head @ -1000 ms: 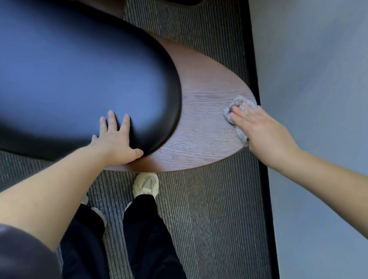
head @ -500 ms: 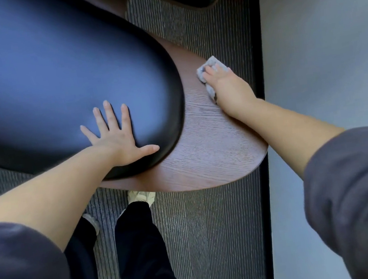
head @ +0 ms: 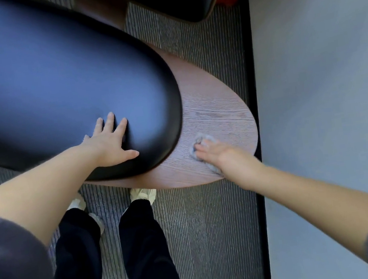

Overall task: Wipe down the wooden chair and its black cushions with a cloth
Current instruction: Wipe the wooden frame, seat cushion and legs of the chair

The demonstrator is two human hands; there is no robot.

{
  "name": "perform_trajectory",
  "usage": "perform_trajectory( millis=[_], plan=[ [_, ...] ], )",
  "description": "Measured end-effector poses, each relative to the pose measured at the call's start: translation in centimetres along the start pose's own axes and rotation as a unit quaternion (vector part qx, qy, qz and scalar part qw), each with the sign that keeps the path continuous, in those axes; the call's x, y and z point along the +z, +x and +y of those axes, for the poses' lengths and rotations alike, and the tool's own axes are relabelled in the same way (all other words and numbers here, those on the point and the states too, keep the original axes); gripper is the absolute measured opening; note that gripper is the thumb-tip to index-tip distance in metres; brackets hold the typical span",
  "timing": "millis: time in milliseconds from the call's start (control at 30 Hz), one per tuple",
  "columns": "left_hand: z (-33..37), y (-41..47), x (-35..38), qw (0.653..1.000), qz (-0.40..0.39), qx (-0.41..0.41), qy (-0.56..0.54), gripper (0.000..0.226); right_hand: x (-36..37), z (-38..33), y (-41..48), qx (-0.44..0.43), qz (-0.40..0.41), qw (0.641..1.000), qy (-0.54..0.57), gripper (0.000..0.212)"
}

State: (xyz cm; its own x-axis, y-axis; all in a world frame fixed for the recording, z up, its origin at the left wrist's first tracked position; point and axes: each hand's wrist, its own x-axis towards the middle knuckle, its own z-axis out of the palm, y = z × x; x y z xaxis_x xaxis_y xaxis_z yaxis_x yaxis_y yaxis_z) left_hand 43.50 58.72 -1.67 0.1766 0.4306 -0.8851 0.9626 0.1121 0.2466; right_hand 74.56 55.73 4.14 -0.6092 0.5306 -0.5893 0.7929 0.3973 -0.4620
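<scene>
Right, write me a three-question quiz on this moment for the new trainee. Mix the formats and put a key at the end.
1. True or false: the left hand rests with straight fingers on the black cushion.
2. Pick one. The cloth lies on: (a) the black cushion, (b) the wooden chair panel, (c) nothing, as it is lifted in the air.
3. Short answer: which hand presses the cloth down?

Key
1. True.
2. b.
3. The right hand. It is blurred, but its fingers lie over the cloth.
</scene>
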Motion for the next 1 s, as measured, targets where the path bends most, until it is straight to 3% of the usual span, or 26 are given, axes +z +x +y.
perform_trajectory(
  millis=[67,133,200,267,300,367,500,600,633,733,833,1000],
  plan=[
    [-1.0,-0.4,-0.4,1.000,-0.020,0.006,0.003,0.089,1.0,-1.8,1.1,0.008,0.009,1.000,-0.011,0.041],
    [-2.5,-0.9,-0.8,1.000,-0.028,0.009,0.008,0.085,1.1,-2.4,2.9,0.077,0.065,0.994,0.040,0.043],
    [-4.4,-1.3,-1.3,1.000,-0.011,0.011,0.023,0.081,0.4,-2.2,5.1,0.168,0.158,0.966,0.115,0.053],
    [-6.3,-1.2,-2.3,0.998,0.014,0.016,0.055,0.078,-1.0,-2.3,7.8,0.253,0.196,0.936,0.148,0.060],
    [-7.2,-0.9,-3.1,0.997,0.027,0.019,0.073,0.077,-1.6,-2.4,9.5,0.281,0.220,0.919,0.167,0.053],
    [-8.9,0.1,-4.8,0.994,0.051,0.023,0.095,0.076,-2.4,-3.1,13.6,0.327,0.265,0.889,0.179,0.020],
    [-12.5,3.6,-8.5,0.987,0.106,0.035,0.115,0.073,-2.4,-2.1,21.2,0.383,0.329,0.844,0.180,0.029],
    [-15.9,6.0,-10.9,0.978,0.139,0.048,0.145,0.070,-4.5,-1.1,25.0,0.395,0.238,0.870,0.172,0.041],
    [-17.1,6.6,-11.5,0.972,0.152,0.062,0.167,0.069,-5.3,-0.9,26.0,0.414,0.216,0.863,0.191,0.045],
    [-20.4,7.9,-13.2,0.948,0.196,0.116,0.223,0.067,-7.6,-1.8,29.9,0.406,0.213,0.865,0.206,0.027],
    [-23.5,8.7,-14.3,0.923,0.246,0.163,0.247,0.066,-9.1,-3.7,35.6,0.379,0.198,0.884,0.186,0.043],
    [-28.1,8.2,-15.9,0.900,0.309,0.172,0.254,0.066,-10.3,-8.8,45.6,0.288,0.219,0.910,0.202,0.039]
  ],
)
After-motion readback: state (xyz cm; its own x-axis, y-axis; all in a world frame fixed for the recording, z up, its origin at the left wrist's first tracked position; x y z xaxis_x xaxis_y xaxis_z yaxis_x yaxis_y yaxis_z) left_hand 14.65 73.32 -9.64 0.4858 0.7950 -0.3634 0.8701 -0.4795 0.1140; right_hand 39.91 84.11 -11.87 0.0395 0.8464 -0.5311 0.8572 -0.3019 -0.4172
